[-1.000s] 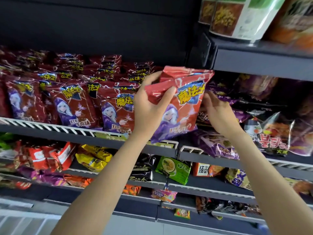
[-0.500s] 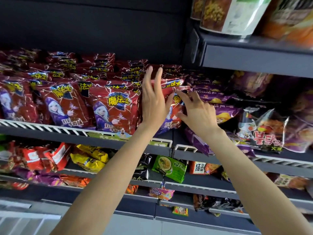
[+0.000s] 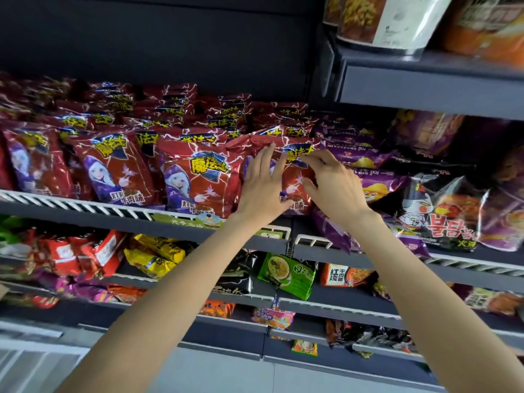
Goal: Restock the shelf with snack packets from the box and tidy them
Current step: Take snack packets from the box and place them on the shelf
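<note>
A red snack packet with a purple-hooded figure stands upright at the right end of a row of the same red packets on the grey shelf. My left hand lies flat on its left face, fingers spread. My right hand pinches its top right corner and right edge. The box is not in view.
Purple packets lean right beside the red one, with a black and orange noodle pack further right. A white wire rail fronts the shelf. Lower shelves hold yellow, green and red packs. Tubs stand on a higher shelf at upper right.
A second ago both hands held the red packet in the air before the shelf. It now stands in the row, and my hands have gone from pushing it in to settling its front.
</note>
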Motion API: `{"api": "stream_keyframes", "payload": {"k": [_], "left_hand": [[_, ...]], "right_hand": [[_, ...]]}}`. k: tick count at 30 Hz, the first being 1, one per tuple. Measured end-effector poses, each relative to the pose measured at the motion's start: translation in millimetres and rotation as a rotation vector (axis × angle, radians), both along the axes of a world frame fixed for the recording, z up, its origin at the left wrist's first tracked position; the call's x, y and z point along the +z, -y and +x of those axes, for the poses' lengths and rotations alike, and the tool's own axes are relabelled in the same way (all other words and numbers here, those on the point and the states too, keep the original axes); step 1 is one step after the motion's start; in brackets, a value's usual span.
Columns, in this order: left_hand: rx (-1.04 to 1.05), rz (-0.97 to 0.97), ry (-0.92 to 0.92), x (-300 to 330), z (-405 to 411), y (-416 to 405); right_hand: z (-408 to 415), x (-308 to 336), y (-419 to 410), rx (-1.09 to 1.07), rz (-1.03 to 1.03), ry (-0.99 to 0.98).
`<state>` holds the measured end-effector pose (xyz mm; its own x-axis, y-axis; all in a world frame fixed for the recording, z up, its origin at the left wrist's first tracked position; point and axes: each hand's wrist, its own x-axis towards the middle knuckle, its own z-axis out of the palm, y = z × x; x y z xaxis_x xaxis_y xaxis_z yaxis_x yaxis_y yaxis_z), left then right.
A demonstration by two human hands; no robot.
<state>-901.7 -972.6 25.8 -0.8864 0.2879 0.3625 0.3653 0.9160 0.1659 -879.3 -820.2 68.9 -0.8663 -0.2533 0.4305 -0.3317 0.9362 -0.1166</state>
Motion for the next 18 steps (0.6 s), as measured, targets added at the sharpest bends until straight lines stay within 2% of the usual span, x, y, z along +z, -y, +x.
{"api": "stream_keyframes", "payload": {"k": [5,10,13,18], "left_hand": [[-0.084,0.034,0.059,7,-18,2],[-0.063,-0.006,0.025,3,5,5],[-0.087,0.106,0.068,10,32,9],[-0.158,0.257,-0.083,16,88,40]], "right_hand": [[5,-1,2,0.114,-0.052,0.048],[13,-4,8,0.150,-0.132,0.037],[18,-6,9,0.172,-0.238,0.015],[38,4,20,0.289,-0.329,-0.095]]}}
